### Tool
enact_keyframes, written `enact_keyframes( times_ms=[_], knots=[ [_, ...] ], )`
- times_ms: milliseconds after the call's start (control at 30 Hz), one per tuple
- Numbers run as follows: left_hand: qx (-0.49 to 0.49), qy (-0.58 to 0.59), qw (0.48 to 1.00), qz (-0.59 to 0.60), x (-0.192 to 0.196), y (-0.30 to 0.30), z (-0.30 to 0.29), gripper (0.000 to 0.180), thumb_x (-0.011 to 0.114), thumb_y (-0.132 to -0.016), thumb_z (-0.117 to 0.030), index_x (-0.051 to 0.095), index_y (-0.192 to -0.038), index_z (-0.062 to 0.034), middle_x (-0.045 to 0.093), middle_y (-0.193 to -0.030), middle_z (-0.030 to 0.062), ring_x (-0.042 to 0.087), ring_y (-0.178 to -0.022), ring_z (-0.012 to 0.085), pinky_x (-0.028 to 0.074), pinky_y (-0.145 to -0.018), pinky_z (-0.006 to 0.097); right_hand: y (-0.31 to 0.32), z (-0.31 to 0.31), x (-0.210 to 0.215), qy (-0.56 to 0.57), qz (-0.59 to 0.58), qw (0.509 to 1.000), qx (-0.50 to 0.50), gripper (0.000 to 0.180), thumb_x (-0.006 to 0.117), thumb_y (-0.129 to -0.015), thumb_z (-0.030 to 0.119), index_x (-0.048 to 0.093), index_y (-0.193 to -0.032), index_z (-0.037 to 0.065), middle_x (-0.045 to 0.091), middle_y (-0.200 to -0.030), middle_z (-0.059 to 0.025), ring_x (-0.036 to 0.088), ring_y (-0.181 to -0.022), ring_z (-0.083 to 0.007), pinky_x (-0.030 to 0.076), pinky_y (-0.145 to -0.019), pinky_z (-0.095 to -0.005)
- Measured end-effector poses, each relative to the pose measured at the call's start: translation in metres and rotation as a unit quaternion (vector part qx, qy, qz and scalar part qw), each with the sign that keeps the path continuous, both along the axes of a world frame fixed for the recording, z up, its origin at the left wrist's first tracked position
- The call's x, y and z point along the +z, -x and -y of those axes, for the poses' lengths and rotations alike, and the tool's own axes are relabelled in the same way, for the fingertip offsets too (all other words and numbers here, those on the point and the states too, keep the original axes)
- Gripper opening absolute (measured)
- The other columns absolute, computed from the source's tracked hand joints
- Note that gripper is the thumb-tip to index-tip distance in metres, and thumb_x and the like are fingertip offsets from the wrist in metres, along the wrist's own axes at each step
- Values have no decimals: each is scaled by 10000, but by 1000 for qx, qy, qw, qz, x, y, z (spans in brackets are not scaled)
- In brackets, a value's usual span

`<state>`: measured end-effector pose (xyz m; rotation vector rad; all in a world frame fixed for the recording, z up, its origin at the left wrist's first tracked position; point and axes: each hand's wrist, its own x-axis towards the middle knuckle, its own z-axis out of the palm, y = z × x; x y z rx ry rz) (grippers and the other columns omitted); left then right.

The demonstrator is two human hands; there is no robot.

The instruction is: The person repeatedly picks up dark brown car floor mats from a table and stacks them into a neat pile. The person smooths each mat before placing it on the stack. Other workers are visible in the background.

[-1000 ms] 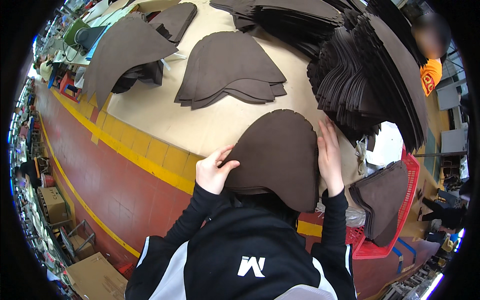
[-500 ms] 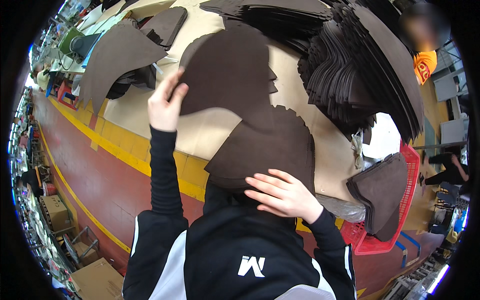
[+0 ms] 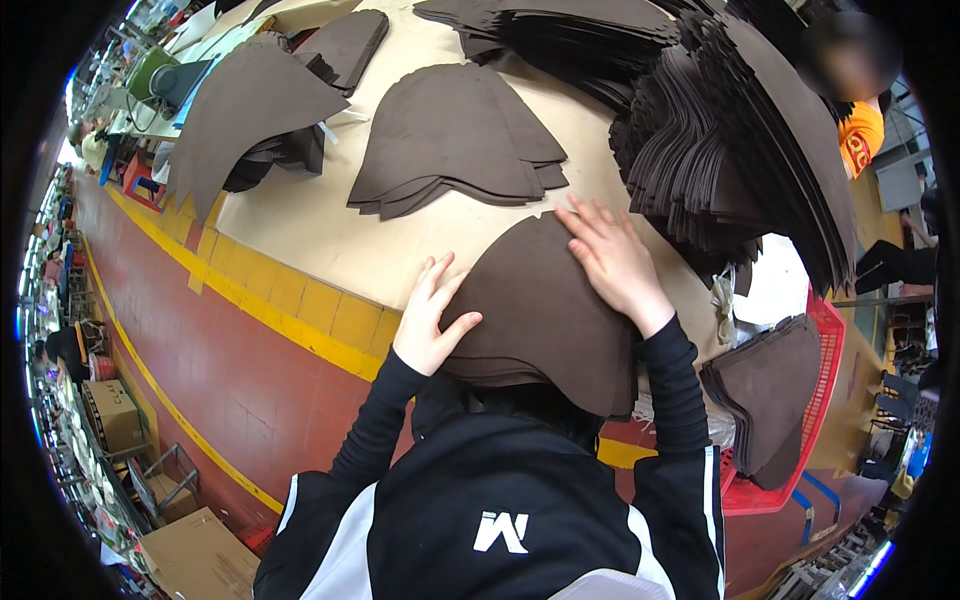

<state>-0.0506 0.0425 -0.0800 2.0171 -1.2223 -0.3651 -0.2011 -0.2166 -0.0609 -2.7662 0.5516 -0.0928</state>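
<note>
1. Item under the hands: a small stack of dark brown cut sheet pieces point(image 3: 540, 310), dome-shaped, lying at the near edge of the tan table point(image 3: 300, 230) and overhanging that edge toward the person.
2. Left hand point(image 3: 432, 325): flat on the left edge of the near stack, fingers spread and extended, thumb out to the side on the sheet. Nothing is pinched.
3. Right hand point(image 3: 612, 258): palm down on the far right part of the same stack, fingers spread and pointing away from the person.
4. Surroundings, relative to the near stack: a similar fanned pile point(image 3: 455, 140) just beyond it; a tall leaning stack of dark sheets point(image 3: 740, 150) to its right; a red basket point(image 3: 815, 400) holding more pieces at its lower right.
5. Handling judgement: the pieces look thin, light and flexible, probably foam or felt-like, not fragile. Layers are likely to slide over one another.
6. Grip judgement: best held flat under the palms, or pinched at opposite curved edges; a single-corner hold would likely let the sheet droop.
</note>
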Motion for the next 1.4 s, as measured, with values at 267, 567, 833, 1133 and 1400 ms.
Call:
enact_keyframes(
  times_ms=[267,567,833,1133,1400],
  knots=[
    [3,104,982,-158,29,-8,12,357,676,-915,-54,663,-1270,-13,734,-1132,161,698,-1063,217,490,-963,294,48,-2,-8,-13,106,985,-135,525,489,-1024,246,388,-1514,90,441,-1523,-155,358,-1445,-339,246,-1196,-474],
    [138,229,955,-132,20,-123,50,524,613,-978,-64,446,-1464,36,508,-1473,166,469,-1366,237,362,-1127,352,81,-88,29,-14,17,988,154,588,647,-927,338,474,-1476,215,441,-1546,-31,418,-1419,-241,260,-1199,-478],
    [52,-21,995,-85,1,-1,-2,834,901,-681,-261,528,-1410,-103,528,-1210,67,506,-1015,190,449,-886,311,37,-76,9,22,18,987,158,518,596,-948,331,504,-1458,314,447,-1546,33,420,-1413,-202,270,-1185,-464],
    [82,-2,964,-252,-13,27,-10,830,917,-673,-209,506,-1364,-3,616,-1281,187,594,-1225,306,459,-1052,389,3,13,-11,-5,24,1000,0,479,370,-1059,395,402,-1522,273,385,-1582,-56,346,-1457,-301,250,-1194,-504],
    [60,21,980,-187,-19,7,-12,723,879,-730,-254,553,-1323,-2,685,-1199,206,648,-1174,318,490,-1011,374,67,-2,0,-49,82,993,-73,525,434,-1051,298,362,-1536,110,357,-1584,-141,284,-1487,-329,191,-1212,-476]
  ],
)
